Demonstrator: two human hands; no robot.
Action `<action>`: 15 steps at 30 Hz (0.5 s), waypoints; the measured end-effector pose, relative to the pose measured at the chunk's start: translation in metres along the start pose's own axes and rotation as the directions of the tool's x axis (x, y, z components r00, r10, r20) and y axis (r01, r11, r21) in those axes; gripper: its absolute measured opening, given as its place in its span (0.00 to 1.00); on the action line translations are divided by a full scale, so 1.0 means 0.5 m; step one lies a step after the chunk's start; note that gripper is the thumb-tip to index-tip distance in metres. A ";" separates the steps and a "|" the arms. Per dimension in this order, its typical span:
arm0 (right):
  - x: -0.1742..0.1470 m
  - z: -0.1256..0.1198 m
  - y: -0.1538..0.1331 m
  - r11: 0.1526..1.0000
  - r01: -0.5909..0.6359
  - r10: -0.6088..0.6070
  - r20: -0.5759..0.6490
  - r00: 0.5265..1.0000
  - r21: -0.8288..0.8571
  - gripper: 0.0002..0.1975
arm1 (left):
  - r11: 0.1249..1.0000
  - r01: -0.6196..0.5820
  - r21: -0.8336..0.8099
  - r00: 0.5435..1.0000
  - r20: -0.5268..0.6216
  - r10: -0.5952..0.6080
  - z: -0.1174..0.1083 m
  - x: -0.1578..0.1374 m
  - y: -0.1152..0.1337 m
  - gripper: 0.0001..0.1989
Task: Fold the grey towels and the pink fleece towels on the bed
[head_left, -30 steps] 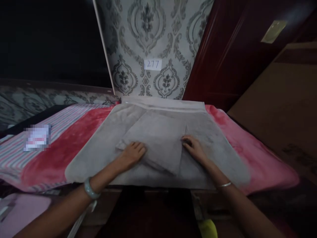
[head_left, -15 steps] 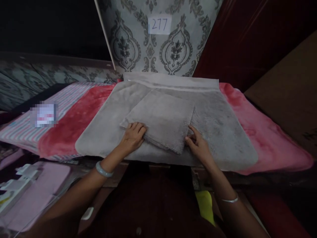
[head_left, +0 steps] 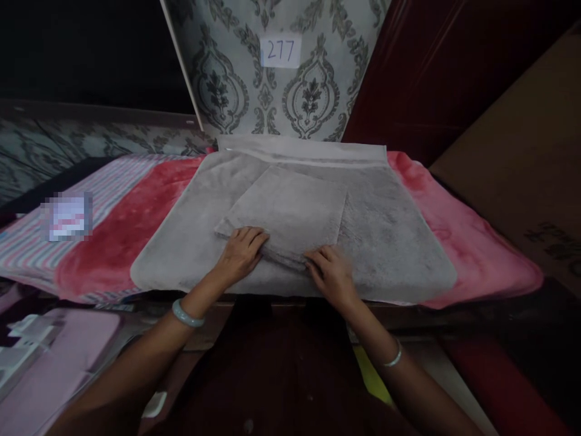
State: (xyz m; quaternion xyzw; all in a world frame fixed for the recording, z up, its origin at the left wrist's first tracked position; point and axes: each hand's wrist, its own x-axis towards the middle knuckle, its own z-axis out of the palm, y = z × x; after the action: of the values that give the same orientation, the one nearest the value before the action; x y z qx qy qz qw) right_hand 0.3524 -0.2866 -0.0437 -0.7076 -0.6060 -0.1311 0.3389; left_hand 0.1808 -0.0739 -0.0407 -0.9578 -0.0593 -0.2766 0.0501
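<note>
A folded grey plush cloth (head_left: 295, 209) lies askew, in layers, on a larger grey plush mat (head_left: 390, 242). My left hand (head_left: 242, 251) grips its near left edge, with the fingers bent over the top and the thumb hidden. At the near right corner, my right hand (head_left: 331, 275) is closed on the front edge, and its fingers cover that corner. A bracelet shows on each wrist.
Under the mat spreads a red and pink blanket (head_left: 476, 248), with a striped cloth (head_left: 27, 248) at its left. Behind stand a patterned wall with a 277 paper (head_left: 280, 50), a dark screen (head_left: 86, 54) and a cardboard box (head_left: 521, 151). A blurred white item (head_left: 68, 217) lies left.
My right hand has moved left and nearer, from the cloth's right side to its front corner. The left hand stays at the near left edge. The whole view has shifted slightly.
</note>
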 end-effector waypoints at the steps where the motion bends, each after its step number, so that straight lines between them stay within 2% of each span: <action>1: 0.001 0.002 0.002 1.000 0.030 -0.030 -0.029 0.999 -0.002 0.11 | 1.000 0.000 0.002 1.000 -0.003 0.000 0.000 -0.001 0.000 0.21; 4: 0.001 0.000 0.006 0.993 0.115 -0.114 -0.096 0.989 0.000 0.11 | 1.000 0.005 -0.012 0.999 -0.032 -0.005 0.001 -0.003 0.001 0.20; 7: -0.004 -0.002 0.007 0.985 0.170 -0.168 -0.111 0.979 0.004 0.10 | 1.000 0.013 -0.017 0.998 -0.054 -0.014 0.001 -0.003 0.003 0.19; 11: -0.005 -0.003 0.005 0.987 0.156 -0.150 -0.128 0.980 0.038 0.09 | 1.000 -0.004 0.004 1.000 -0.025 0.004 0.002 -0.002 0.003 0.14; 15: -0.005 0.001 0.004 0.987 0.155 -0.148 -0.141 0.979 0.042 0.09 | 1.000 0.001 0.028 0.997 -0.072 0.001 0.002 -0.004 0.003 0.11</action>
State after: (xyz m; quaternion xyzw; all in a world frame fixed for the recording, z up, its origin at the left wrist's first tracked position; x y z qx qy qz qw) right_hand 0.3537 -0.2882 -0.0462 -0.6395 -0.6365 -0.1891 0.3875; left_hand 0.1800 -0.0753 -0.0426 -0.9464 -0.0612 -0.3103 0.0656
